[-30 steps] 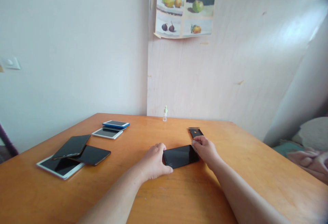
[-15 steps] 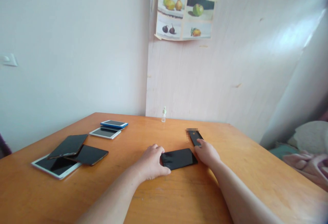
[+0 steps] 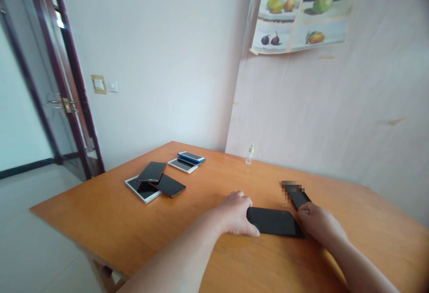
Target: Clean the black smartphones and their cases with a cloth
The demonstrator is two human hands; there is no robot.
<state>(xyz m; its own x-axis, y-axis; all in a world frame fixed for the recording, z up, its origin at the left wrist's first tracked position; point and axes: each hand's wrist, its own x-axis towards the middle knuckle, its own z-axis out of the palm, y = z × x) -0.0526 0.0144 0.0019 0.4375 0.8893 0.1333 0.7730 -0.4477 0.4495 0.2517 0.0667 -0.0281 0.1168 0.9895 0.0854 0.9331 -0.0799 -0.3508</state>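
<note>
My left hand (image 3: pixel 238 216) is closed around the left end of a black tablet (image 3: pixel 275 221), thumb at the near edge and fingers at the far one. The tablet lies screen up on the wooden table (image 3: pixel 217 261). To its right, my right hand (image 3: pixel 320 222) grips the near end of a slim dark phone (image 3: pixel 302 198), whose far end is blurred by pixelation. The underside fingers of this hand are hidden.
At the left, a white tablet (image 3: pixel 133 186) lies under two dark devices (image 3: pixel 153 171). Behind them a blue-edged phone (image 3: pixel 191 157) rests on another white tablet (image 3: pixel 182 165). A small pump bottle (image 3: pixel 249 155) stands near the wall. The table's left edge borders the floor.
My view has swung left, bringing the door and floor into sight and shifting everything rightward. Both hands keep their places at the same two devices.
</note>
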